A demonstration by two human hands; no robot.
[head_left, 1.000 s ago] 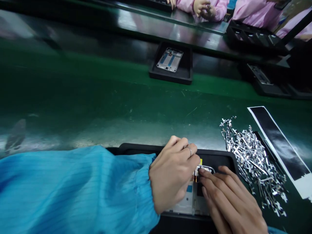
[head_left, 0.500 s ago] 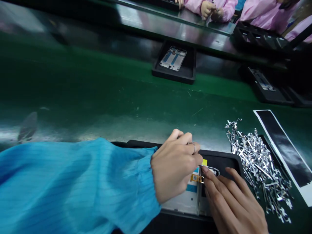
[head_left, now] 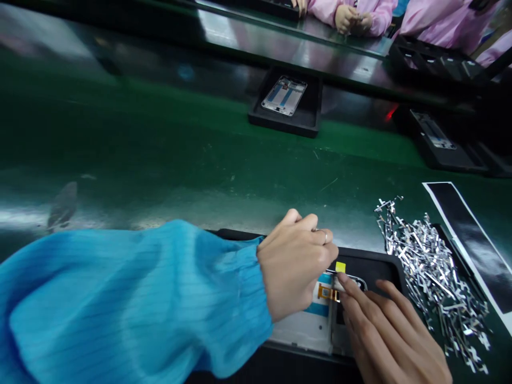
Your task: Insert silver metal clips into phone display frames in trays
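Observation:
A white phone frame (head_left: 308, 328) lies in a black tray (head_left: 372, 264) at the near edge of the green belt. My left hand (head_left: 294, 264), in a blue sleeve with a ring on one finger, curls over the frame's top with its fingertips pinched at a small orange flex part (head_left: 326, 292). Flat on the frame's right side, my right hand (head_left: 392, 333) presses its index fingertip on a small metal piece (head_left: 357, 280) beside a yellow tab (head_left: 340, 266). What the left fingertips hold is hidden.
A heap of small shiny metal clips (head_left: 434, 274) lies right of the tray, next to a black strip on white backing (head_left: 472, 242). A second tray with a phone frame (head_left: 285, 96) rides further up the belt. More black trays (head_left: 440, 141) and pink-sleeved people's hands (head_left: 352, 18) are at the back.
Both hands stay on the phone frame with small fingertip movements. The view has shifted slightly, so tray, clips and hands sit a little further right and up.

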